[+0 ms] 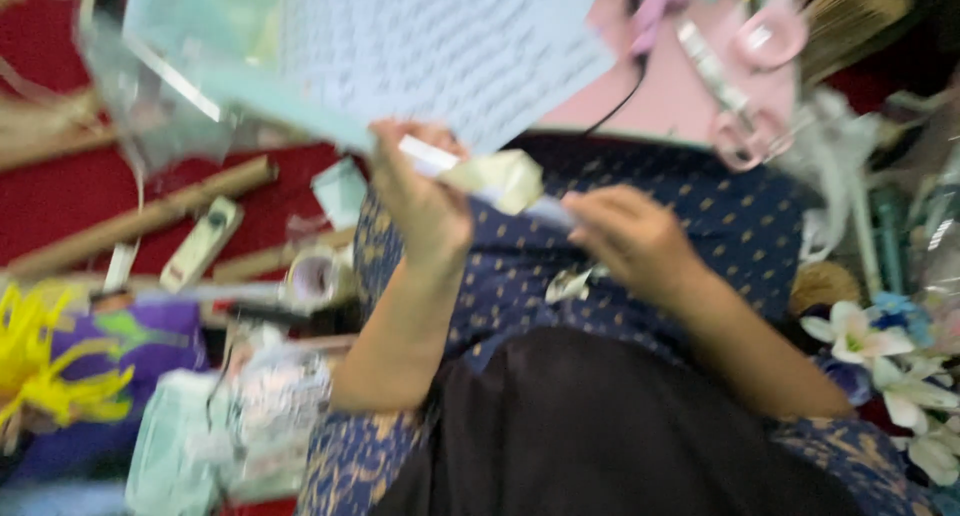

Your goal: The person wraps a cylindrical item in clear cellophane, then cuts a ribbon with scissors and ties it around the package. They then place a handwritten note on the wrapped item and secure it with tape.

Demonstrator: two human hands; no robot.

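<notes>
The view is blurred by motion. My left hand grips a folded piece of pale cream paper and a thin white strip, held above my lap. My right hand touches the other end of the same piece from the right, fingers curled on it. Behind both hands lies a large pale sheet covered with handwriting. Under my arms is dark blue dotted fabric over my legs.
Pink-handled scissors lie on a pink sheet at the back right. Cardboard tubes, a white glue bottle and a tape roll sit on red cloth left. Yellow strips lie lower left, white artificial flowers right.
</notes>
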